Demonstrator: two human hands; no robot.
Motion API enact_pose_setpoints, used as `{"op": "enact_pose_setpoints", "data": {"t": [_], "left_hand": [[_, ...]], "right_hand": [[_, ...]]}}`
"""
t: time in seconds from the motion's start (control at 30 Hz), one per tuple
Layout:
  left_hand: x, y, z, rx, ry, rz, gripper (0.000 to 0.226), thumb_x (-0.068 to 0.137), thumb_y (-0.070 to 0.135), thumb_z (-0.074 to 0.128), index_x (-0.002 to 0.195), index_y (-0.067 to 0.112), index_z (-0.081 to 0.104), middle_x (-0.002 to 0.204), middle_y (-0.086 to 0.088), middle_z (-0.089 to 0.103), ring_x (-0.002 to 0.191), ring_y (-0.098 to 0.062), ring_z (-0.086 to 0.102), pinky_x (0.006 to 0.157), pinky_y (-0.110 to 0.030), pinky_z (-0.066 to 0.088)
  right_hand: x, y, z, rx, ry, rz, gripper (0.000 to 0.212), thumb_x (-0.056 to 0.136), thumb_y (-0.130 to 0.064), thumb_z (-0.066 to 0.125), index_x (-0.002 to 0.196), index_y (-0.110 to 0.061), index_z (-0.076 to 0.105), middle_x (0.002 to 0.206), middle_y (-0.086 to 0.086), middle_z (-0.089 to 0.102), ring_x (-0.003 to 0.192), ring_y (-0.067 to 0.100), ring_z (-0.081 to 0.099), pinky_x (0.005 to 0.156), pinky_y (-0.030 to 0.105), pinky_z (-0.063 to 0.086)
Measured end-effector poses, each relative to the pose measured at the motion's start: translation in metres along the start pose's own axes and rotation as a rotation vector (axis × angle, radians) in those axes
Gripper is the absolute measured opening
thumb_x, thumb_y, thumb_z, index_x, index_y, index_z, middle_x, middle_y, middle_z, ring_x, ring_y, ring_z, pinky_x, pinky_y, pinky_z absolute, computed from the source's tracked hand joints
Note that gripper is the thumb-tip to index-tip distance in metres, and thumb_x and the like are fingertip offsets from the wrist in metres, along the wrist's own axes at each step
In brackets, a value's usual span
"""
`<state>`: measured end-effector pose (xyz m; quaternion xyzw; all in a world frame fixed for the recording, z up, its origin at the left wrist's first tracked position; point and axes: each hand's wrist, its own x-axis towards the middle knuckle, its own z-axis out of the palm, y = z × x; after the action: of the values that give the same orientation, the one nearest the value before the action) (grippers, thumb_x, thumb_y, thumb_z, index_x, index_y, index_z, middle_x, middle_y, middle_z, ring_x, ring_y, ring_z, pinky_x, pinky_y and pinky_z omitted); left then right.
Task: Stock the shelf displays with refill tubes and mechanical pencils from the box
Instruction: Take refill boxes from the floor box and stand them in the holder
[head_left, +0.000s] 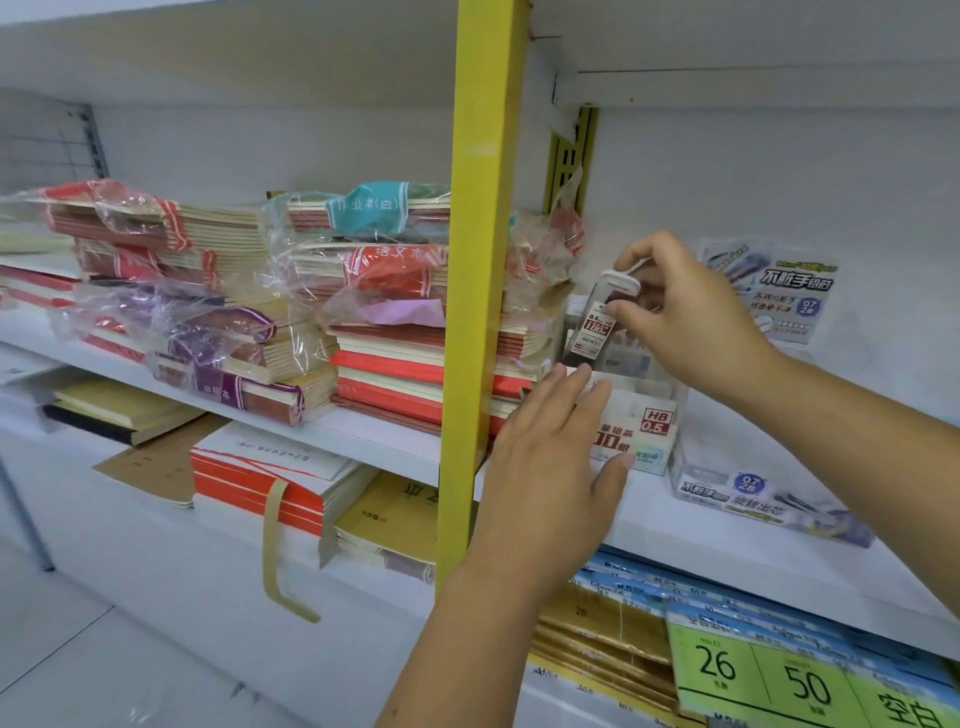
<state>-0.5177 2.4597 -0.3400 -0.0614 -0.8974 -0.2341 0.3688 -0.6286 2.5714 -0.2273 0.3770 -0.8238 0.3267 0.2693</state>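
My right hand (685, 317) pinches a clear refill tube (597, 327) with a white cap and a red-and-white label, tilted just above the white refill display box (652, 426) marked HB 0.5. My left hand (556, 457) rests with straight fingers against the front left of that box on the white shelf (727, 551). To the right stands a clear mechanical pencil display (769, 493) with a printed backing card (774, 291). The inside of the refill box is mostly hidden.
A yellow upright post (478, 291) divides the shelving just left of my hands. Wrapped stacks of notebooks (374, 312) fill the shelf to the left. Below lie paper pads, gold packs (602, 639) and green price cards (769, 670).
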Motion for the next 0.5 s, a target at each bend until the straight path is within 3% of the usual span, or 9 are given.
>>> {"op": "enact_pose_setpoints", "data": {"t": [0.1,0.23,0.37,0.5], "left_hand": [[-0.001,-0.001,0.001,-0.005,0.005,0.003,0.062,0.100,0.046,0.049,0.155,0.027,0.028,0.164,0.013,0.021,0.152,-0.005,0.004,0.119,-0.021,0.000],[-0.001,-0.002,0.003,-0.007,0.014,0.005,0.063,0.099,0.047,0.049,0.155,0.028,0.028,0.164,0.014,0.021,0.151,-0.004,0.004,0.116,-0.017,-0.004],[-0.001,-0.003,0.005,-0.014,0.017,0.009,0.062,0.099,0.047,0.050,0.155,0.028,0.029,0.164,0.014,0.021,0.151,-0.003,0.004,0.115,-0.016,-0.005],[-0.001,-0.002,0.003,-0.009,0.012,0.023,0.062,0.099,0.045,0.052,0.154,0.027,0.032,0.164,0.012,0.022,0.152,-0.005,0.006,0.114,-0.014,-0.005]], "right_hand": [[0.006,0.000,0.001,0.070,-0.010,0.049,0.033,0.087,-0.015,0.069,0.094,-0.037,0.046,0.086,-0.004,0.068,0.073,0.014,0.068,0.070,0.040,0.058],[0.011,0.003,0.006,0.019,-0.014,0.045,0.026,0.085,-0.017,0.071,0.100,-0.031,0.054,0.083,-0.003,0.064,0.076,0.015,0.065,0.069,0.032,0.055],[0.013,0.011,0.011,-0.287,-0.127,-0.023,0.022,0.089,-0.022,0.066,0.111,-0.021,0.065,0.097,0.000,0.058,0.099,0.022,0.055,0.083,0.031,0.043],[0.010,0.006,0.006,-0.348,-0.195,0.022,0.035,0.095,-0.023,0.057,0.129,-0.023,0.059,0.118,0.011,0.052,0.120,0.028,0.040,0.099,0.035,0.032]]}}
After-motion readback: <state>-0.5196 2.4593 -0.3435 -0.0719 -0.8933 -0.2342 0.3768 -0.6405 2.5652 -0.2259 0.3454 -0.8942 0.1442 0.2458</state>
